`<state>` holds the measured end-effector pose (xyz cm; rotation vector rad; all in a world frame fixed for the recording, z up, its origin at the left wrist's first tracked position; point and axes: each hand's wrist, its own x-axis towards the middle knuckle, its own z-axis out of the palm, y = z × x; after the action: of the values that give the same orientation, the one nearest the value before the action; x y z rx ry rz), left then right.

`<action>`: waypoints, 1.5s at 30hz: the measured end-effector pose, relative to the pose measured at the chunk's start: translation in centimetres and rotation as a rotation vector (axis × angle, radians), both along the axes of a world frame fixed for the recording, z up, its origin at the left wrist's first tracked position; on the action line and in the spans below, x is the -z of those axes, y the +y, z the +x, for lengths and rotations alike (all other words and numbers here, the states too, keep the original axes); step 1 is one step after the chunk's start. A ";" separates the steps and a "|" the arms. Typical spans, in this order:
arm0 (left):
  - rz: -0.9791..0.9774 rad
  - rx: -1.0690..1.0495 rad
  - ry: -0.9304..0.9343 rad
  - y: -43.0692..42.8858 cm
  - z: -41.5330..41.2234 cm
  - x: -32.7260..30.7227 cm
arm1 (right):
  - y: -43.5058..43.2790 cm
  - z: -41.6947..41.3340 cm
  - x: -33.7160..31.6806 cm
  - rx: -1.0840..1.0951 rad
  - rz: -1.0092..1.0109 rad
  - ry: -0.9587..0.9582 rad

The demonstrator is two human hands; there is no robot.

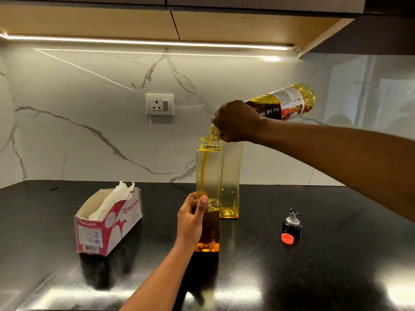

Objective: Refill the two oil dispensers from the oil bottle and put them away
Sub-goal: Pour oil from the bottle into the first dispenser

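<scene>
A tall clear oil dispenser (209, 171) stands open on the black counter, filled about a third with amber oil. My left hand (191, 217) grips its lower half. My right hand (238, 121) holds the oil bottle (285, 104) by its neck, tipped mouth-down over the dispenser, and a thin stream of oil runs into the opening. A second dispenser (230, 180) stands just behind and to the right, nearly empty with a little oil at its base; its top is hidden by my right hand.
A black pourer cap with a metal spout (292, 223) and a red bottle cap (287, 238) lie on the counter (336, 254) at right. An open tissue box (110, 223) sits at left. A wall socket (160, 104) is on the marble backsplash, with cabinets overhead.
</scene>
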<state>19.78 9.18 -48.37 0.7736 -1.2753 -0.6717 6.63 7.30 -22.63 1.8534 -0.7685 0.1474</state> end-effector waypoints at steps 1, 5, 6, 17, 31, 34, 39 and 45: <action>-0.001 -0.003 -0.001 0.0 0.0 0.1 | 0.0 0.0 0.0 0.001 -0.004 0.003; -0.004 -0.002 0.011 0.1 0.0 0.0 | -0.2 0.0 0.0 -0.001 -0.002 0.000; 0.001 0.008 0.013 0.1 0.0 0.0 | -0.2 0.0 0.1 -0.002 -0.001 -0.004; 0.041 0.054 0.034 0.1 0.1 -0.1 | -0.2 0.1 0.0 -0.008 -0.006 0.009; 0.009 0.078 0.036 0.0 0.1 0.0 | -0.2 0.0 0.0 0.004 -0.008 0.021; 0.006 0.078 0.037 0.0 0.1 0.0 | -0.3 0.0 0.0 0.005 -0.029 0.029; 0.004 0.072 0.040 0.0 0.1 -0.1 | -0.4 0.1 -0.1 0.000 -0.019 0.023; 0.009 0.075 0.049 -0.1 0.1 0.0 | -0.5 0.0 -0.1 -0.005 -0.026 0.024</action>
<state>19.93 9.09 -48.41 0.7153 -1.2618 -0.7538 6.68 6.77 -22.58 1.8293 -0.7423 0.1371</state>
